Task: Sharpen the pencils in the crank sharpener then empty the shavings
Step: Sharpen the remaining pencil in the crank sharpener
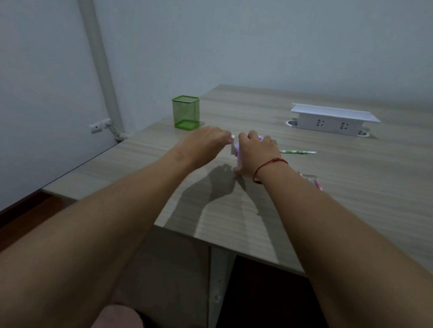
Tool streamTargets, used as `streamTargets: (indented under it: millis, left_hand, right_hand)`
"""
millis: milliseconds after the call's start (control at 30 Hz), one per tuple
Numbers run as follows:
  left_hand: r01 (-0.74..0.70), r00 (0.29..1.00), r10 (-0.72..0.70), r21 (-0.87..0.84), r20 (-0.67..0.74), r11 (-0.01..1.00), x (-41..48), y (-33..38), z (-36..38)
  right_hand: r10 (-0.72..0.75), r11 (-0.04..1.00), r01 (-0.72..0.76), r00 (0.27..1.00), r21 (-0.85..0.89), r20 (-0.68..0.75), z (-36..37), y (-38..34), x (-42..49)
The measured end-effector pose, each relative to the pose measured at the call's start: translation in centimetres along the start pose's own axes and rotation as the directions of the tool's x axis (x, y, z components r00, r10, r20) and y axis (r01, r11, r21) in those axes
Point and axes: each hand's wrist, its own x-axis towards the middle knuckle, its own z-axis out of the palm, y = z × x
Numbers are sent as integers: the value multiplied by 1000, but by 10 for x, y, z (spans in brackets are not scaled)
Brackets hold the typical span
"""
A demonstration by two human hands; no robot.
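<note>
A small purple crank sharpener (238, 152) stands on the wooden desk (338, 200), mostly hidden under my right hand (256, 154), which grips its body from above. My left hand (207, 142) pinches the white knob of the crank (233, 138) on the sharpener's left side. A green patterned pencil (299, 152) sticks out from behind my right hand toward the right, level with the sharpener. More pencils (313, 181) lie on the desk just right of my right wrist, partly covered by the arm.
An empty green mesh pen cup (185, 112) stands near the desk's left edge, behind my left hand. A white socket box (331, 120) sits at the back right. The desk's front edge and corner lie under my forearms; a wall and pipe stand to the left.
</note>
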Motion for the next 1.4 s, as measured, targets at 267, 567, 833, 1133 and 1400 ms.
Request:
streamTargets:
  millis: [267, 567, 833, 1133, 1400]
  left_hand:
    - [73, 991, -70, -22, 111, 997, -24, 19, 15]
    - [167, 933, -166, 25, 319, 986, -5, 9, 45]
    - [106, 983, -128, 159, 132, 982, 37, -20, 30]
    - [5, 993, -6, -6, -117, 1000, -6, 2, 11]
    - [106, 990, -98, -84, 99, 991, -32, 16, 41]
  right_hand:
    - [16, 1000, -17, 999, 19, 34, 2, -1, 5]
    - [-32, 999, 32, 999, 16, -9, 5, 3, 3]
    - [-36, 999, 36, 999, -18, 19, 1, 4, 4]
    - [-7, 999, 7, 1000, -36, -13, 1, -1, 3]
    - [1, 1000, -1, 997, 2, 71, -2, 1, 14]
